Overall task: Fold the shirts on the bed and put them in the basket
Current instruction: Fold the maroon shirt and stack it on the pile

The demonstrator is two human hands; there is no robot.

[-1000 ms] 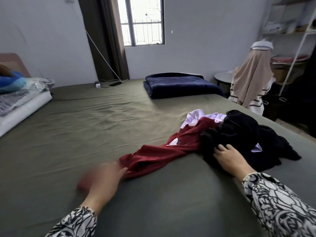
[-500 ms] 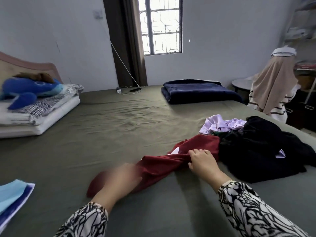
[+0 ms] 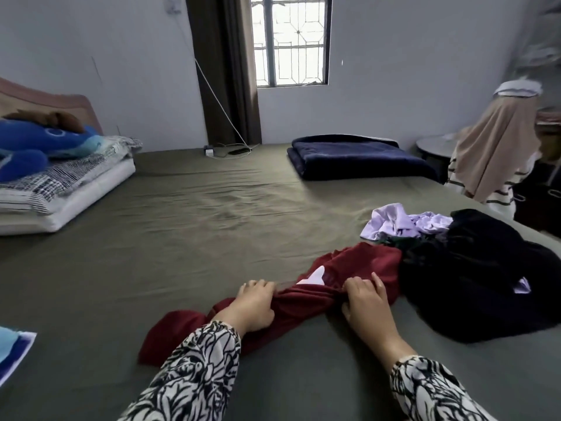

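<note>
Plainly both sets of fingers are curled into cloth: the left hand (image 3: 253, 305) bunches the middle of the red shirt (image 3: 358, 268), and the right hand (image 3: 365, 302) pinches a gathered fold just beside it. That shirt lies twisted like a rope on the bed (image 3: 197, 226), its far end touching the black garment (image 3: 473, 275), with a lilac shirt (image 3: 397, 220) beyond that pile. It looks light, limp and creasy, so it will sag wherever unsupported. Taking it by the shoulders or hem corners would likely shake it flat. No basket is in view.
</note>
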